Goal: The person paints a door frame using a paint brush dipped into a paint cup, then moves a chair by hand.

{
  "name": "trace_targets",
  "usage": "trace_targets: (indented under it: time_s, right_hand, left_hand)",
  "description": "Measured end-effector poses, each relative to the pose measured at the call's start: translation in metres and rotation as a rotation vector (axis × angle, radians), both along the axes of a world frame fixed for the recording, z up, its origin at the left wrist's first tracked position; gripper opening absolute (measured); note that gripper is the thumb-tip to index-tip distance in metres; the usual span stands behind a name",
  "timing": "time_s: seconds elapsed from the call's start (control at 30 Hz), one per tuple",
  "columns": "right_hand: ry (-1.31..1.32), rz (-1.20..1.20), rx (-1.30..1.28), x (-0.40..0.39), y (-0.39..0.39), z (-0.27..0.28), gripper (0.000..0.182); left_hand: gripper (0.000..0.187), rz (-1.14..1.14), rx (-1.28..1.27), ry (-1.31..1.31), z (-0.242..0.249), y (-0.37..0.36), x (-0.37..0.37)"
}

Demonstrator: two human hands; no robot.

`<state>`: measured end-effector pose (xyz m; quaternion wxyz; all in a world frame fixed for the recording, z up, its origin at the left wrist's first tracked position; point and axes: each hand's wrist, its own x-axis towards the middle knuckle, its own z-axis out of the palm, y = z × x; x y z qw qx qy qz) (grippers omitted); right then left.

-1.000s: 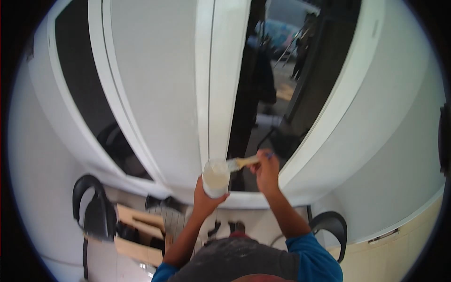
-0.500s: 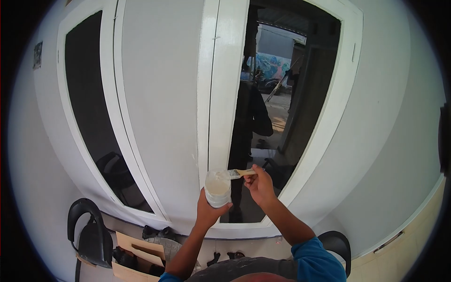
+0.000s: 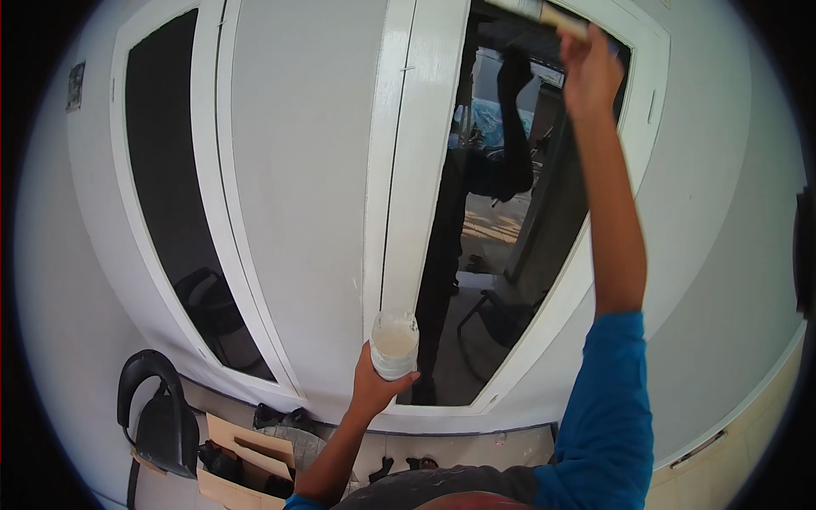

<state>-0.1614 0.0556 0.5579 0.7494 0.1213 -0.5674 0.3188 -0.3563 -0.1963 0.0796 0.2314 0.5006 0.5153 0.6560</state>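
Note:
My left hand is wrapped round a tub of white paint, low in front of the window, with its open top facing me. Paint smears its rim. Up at the top right, my right hand grips the wooden handle of a paintbrush. The brush points left, close to the top of the white window frame, and its bristle end lies by the upper edge of the view. Behind both hands is the dark window glass, which reflects a raised arm.
A second white-framed window is on the left of the grey wall. Below stand a black chair and an opened cardboard box with dark things inside. Dark footwear shows on the tiled floor.
My right hand has lifted the paintbrush from the tub's rim up to the top of the window. The left hand still holds the tub in nearly the same place.

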Motion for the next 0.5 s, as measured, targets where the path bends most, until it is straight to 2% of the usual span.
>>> trace_targets:
  time_s: [0.03,0.07,0.1,0.17,0.23,0.3,0.4,0.43,0.5]
  right_hand:
    - [0.057,-0.202,0.064,-0.003,-0.002,0.032,0.021]
    - [0.124,-0.458,0.042,-0.006,-0.001,0.067,0.030]
    - [0.119,-0.607,0.115,-0.006,0.000,0.090,0.032]
    - [0.132,-0.628,0.176,-0.013,0.012,0.131,0.033]
    - [0.096,-0.754,0.223,-0.019,0.018,0.154,0.034]
    - [0.115,-0.718,0.228,-0.029,0.028,0.170,0.035]
    - [0.042,-0.954,0.364,-0.033,0.043,0.180,0.037]
    - [0.040,-0.952,0.364,-0.028,0.045,0.181,0.037]
    - [0.055,-1.153,0.403,-0.018,0.041,0.183,0.036]
  left_hand:
    - [0.083,-0.002,-0.004,-0.012,-0.003,0.000,-0.001]
    - [0.083,-0.003,-0.005,-0.025,-0.006,0.000,-0.003]
    - [0.083,0.000,-0.003,-0.026,-0.006,0.001,-0.003]
    - [0.084,0.033,-0.027,-0.017,-0.009,-0.001,-0.003]
    - [0.084,0.032,-0.026,-0.024,-0.016,0.003,-0.004]
    - [0.084,0.030,-0.023,-0.032,-0.019,0.004,-0.004]
    - [0.084,0.018,-0.025,-0.055,-0.019,0.003,-0.002]
    - [0.084,0.015,-0.020,-0.067,-0.019,0.002,-0.002]
    - [0.084,0.015,-0.013,-0.080,-0.020,0.001,-0.003]
